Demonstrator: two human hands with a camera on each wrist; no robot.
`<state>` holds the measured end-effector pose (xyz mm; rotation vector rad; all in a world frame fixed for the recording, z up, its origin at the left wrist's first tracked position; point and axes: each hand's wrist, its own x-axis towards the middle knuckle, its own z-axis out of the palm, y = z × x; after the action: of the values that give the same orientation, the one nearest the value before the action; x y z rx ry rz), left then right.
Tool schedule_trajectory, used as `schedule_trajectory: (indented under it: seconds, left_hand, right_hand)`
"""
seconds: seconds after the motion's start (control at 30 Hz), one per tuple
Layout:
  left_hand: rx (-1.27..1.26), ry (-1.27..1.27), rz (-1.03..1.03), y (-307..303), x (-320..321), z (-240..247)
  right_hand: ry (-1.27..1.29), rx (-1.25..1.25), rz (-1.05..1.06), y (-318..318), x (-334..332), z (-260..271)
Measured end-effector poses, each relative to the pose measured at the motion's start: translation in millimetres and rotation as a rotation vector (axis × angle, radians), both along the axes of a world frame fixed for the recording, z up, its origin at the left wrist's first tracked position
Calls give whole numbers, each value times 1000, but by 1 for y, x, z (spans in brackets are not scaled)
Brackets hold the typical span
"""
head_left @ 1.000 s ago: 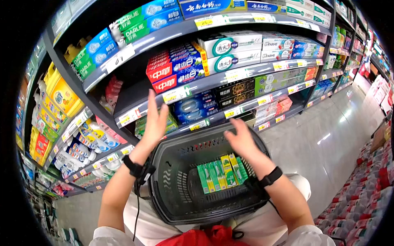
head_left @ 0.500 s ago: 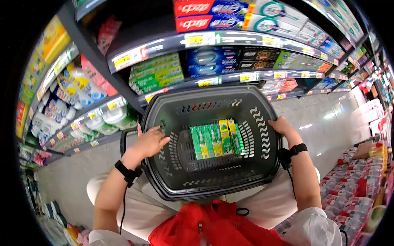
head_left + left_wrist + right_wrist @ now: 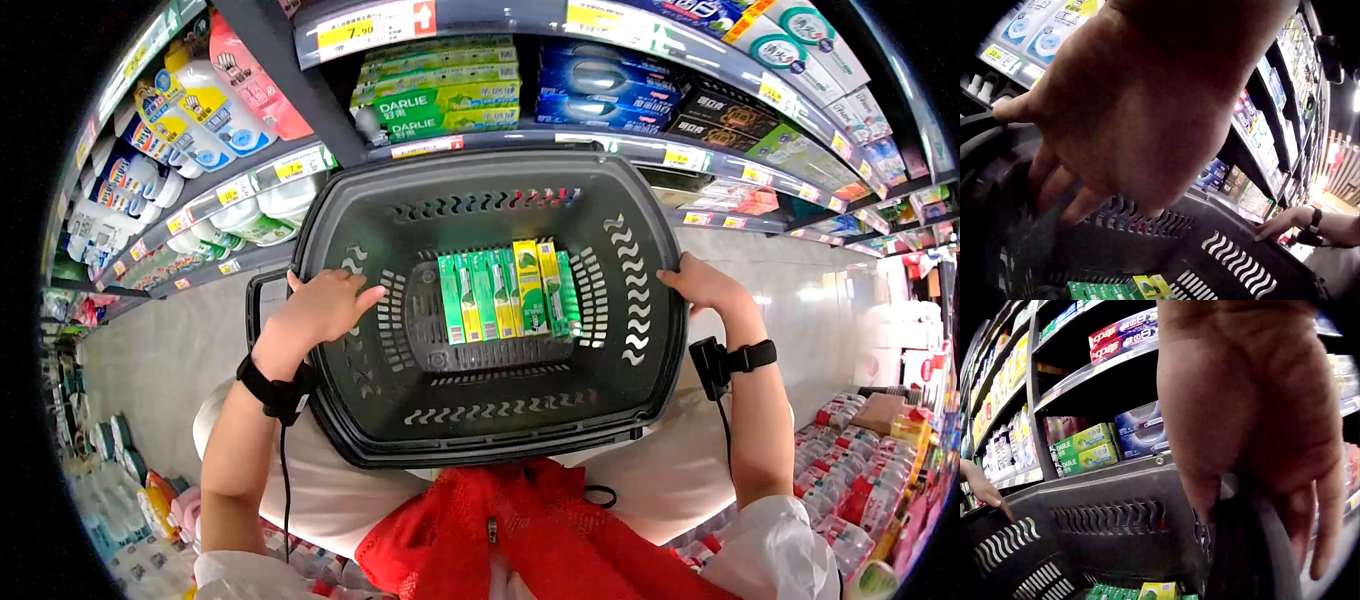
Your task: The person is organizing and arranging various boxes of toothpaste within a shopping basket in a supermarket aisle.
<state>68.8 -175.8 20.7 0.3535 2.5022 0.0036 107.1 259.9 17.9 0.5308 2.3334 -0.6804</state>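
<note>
A black shopping basket (image 3: 500, 410) rests over the person's lap, with green and yellow boxes (image 3: 495, 295) lined up on its floor. The left hand (image 3: 320, 310) grips the basket's left side, its digits straddling the rim; in the left wrist view this hand (image 3: 1116, 112) has several fingers down inside the wall. At the opposite side the right hand (image 3: 707, 285) holds the right rim. The right wrist view shows that hand (image 3: 1254, 412) astride the rim, with digits on both sides of it.
Shelves of toothpaste boxes (image 3: 440, 105) stand just beyond the basket. Bottles (image 3: 205, 105) fill shelves at the left. Grey floor (image 3: 800, 280) shows at the right, with wrapped bottle packs (image 3: 850, 465) stacked at the lower right.
Both hands have come down from in front of the shelf to the basket's sides. The head view has turned lower and toward the left shelves, and the basket appears higher in it.
</note>
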Motion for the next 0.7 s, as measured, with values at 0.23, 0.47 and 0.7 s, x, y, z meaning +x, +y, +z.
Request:
schedule_trajectory:
  seconds: [0.23, 0.47, 0.7]
  left_hand:
    - [151, 5, -150, -2, -14, 16]
    - [98, -3, -245, -6, -19, 17]
    - [231, 15, -262, -27, -24, 12]
  right_hand:
    - [-97, 319, 195, -21, -15, 16]
    - [-19, 410, 328, -20, -10, 4]
    - [172, 720, 319, -56, -12, -10]
